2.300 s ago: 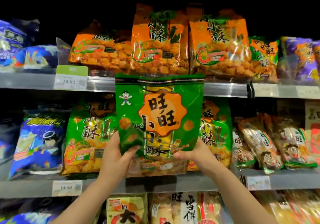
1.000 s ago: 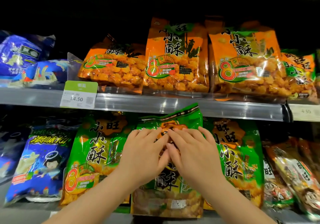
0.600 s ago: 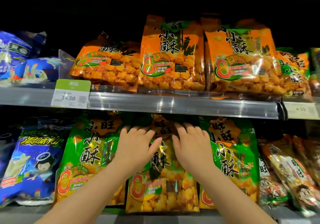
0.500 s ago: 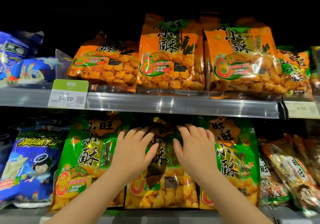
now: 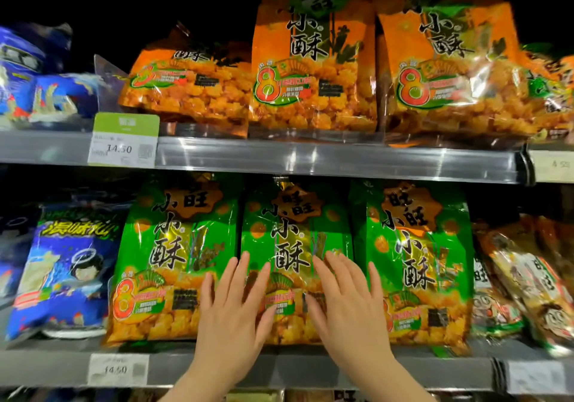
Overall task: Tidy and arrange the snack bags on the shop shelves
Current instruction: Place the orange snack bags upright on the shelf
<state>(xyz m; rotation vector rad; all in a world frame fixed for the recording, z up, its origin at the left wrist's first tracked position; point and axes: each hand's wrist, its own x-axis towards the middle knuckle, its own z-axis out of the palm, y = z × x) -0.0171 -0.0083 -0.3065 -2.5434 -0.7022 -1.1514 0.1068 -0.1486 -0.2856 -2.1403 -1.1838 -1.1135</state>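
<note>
both hands (image 5: 289,311) flat on green bag (image 5: 295,234)

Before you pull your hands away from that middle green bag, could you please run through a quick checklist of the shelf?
1. Middle green bag upright, label facing out: ok.
2. It sits in line between the left green bag and right green bag: ok.
3. Left hand and right hand open and flat, gripping nothing: ok.
4. Bag stays up unaided: cannot tell, both palms are close against its lower front.
5. Leftmost orange bag on the upper shelf upright: not ok, it leans over.
6. Price tag readable: ok, 14.50.
</note>
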